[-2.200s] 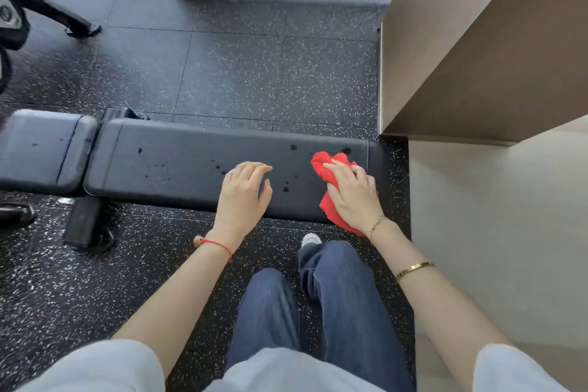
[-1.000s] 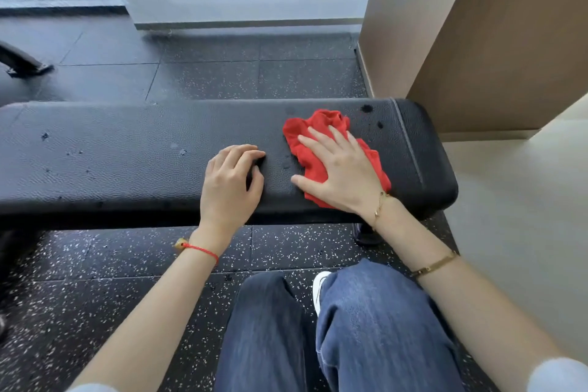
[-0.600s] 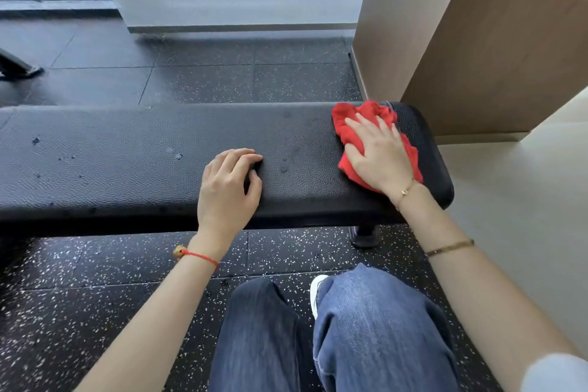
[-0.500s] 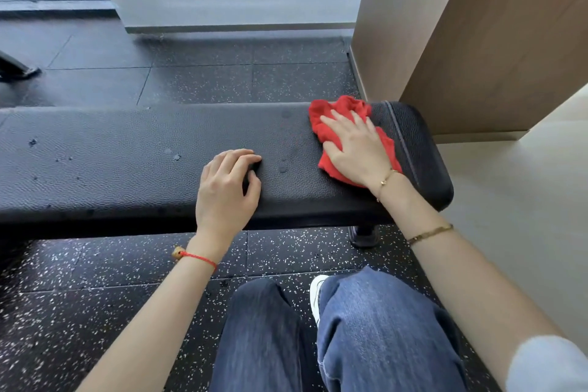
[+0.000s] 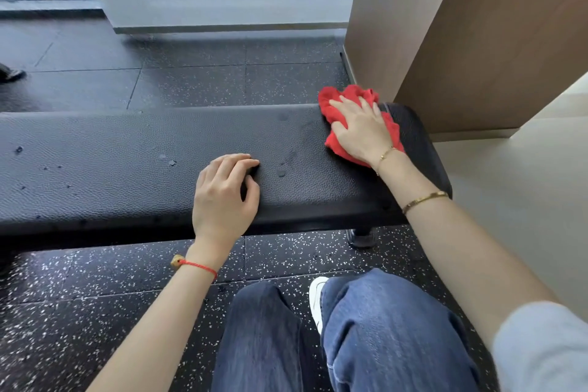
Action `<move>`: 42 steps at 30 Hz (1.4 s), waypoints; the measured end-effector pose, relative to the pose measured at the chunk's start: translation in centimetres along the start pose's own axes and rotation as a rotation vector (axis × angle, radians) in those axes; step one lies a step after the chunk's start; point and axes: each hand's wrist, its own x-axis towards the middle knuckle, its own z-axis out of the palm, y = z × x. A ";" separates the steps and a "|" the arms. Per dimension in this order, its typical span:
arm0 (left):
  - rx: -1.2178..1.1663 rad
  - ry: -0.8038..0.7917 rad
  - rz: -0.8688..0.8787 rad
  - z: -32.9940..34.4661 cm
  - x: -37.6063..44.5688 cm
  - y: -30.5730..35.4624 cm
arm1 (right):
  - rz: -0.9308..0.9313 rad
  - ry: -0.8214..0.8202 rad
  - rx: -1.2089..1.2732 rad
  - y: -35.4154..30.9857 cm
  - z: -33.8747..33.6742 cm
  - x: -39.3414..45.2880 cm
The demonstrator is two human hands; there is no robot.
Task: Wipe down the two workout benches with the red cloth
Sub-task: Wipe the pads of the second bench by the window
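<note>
A black padded workout bench (image 5: 127, 162) runs across the view, with small droplets and smears on its left and middle. The red cloth (image 5: 337, 102) lies bunched on the bench's far right end, by its back edge. My right hand (image 5: 361, 130) presses flat on the cloth with fingers spread. My left hand (image 5: 222, 194) rests on the bench's front edge near the middle, fingers loosely curled, holding nothing. Only this one bench is in view.
A brown panelled column (image 5: 477, 35) stands right behind the bench's right end. Speckled black rubber floor (image 5: 95, 296) surrounds the bench, and pale floor (image 5: 525, 200) lies to the right. My knees in blue jeans (image 5: 381, 328) are close below. A bench foot (image 5: 362, 237) shows underneath.
My right hand has slid the red cloth toward the bench's back edge and slightly right. My left hand has stayed in place on the front edge.
</note>
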 end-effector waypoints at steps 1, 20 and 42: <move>-0.001 -0.001 0.000 0.0 0.0 0.0 | -0.059 -0.011 0.005 -1.0 0.3 -0.2; -0.072 -0.010 -0.019 -0.5 0.4 -0.7 | -0.536 -0.110 0.000 -6.9 2.4 -6.1; -0.083 -0.004 -0.022 -0.6 0.2 -0.5 | -0.190 -0.001 -0.031 0.8 0.1 -7.3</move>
